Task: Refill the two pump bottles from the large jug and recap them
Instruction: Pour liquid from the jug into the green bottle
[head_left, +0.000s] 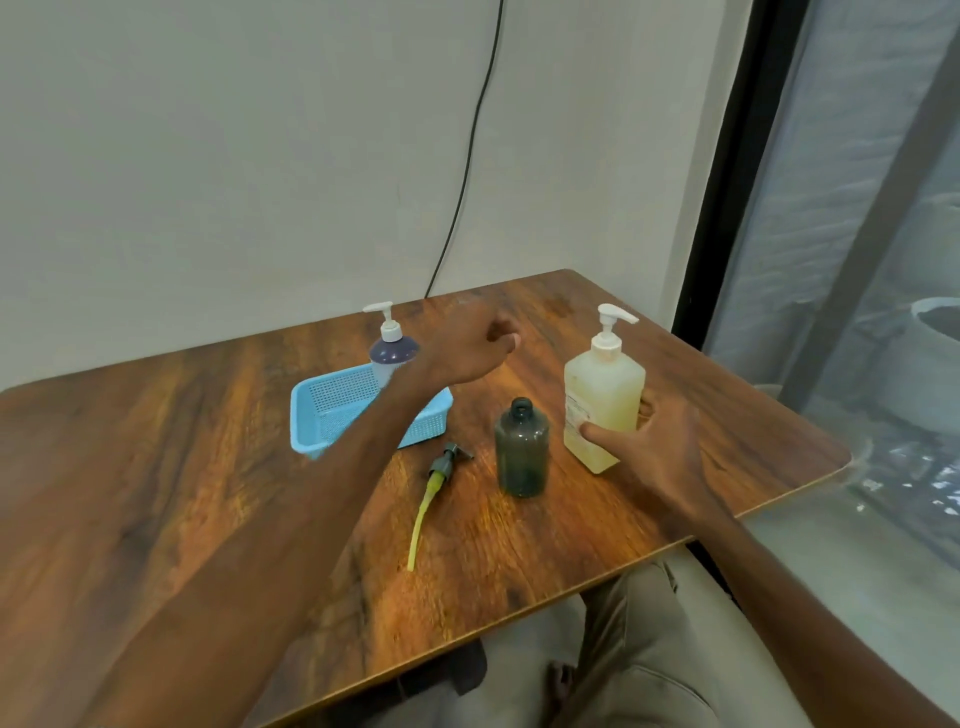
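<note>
The large pale-yellow jug (605, 395) with a white pump stands at the right of the table. My right hand (649, 457) wraps its lower side, thumb on the label. A dark grey bottle (522, 449) stands uncapped just left of the jug. Its grey pump head with a yellow dip tube (434, 491) lies flat on the table to the left. A blue-topped pump bottle (390, 351) with a white pump stands in the blue basket (332, 410). My left hand (467, 345) hovers above the table behind the grey bottle, fingers loosely curled, holding nothing.
The wooden table (208, 467) ends close to the right of the jug and at the near edge by my lap. A black cable (467, 171) hangs down the wall behind. A window (857, 260) runs along the right side.
</note>
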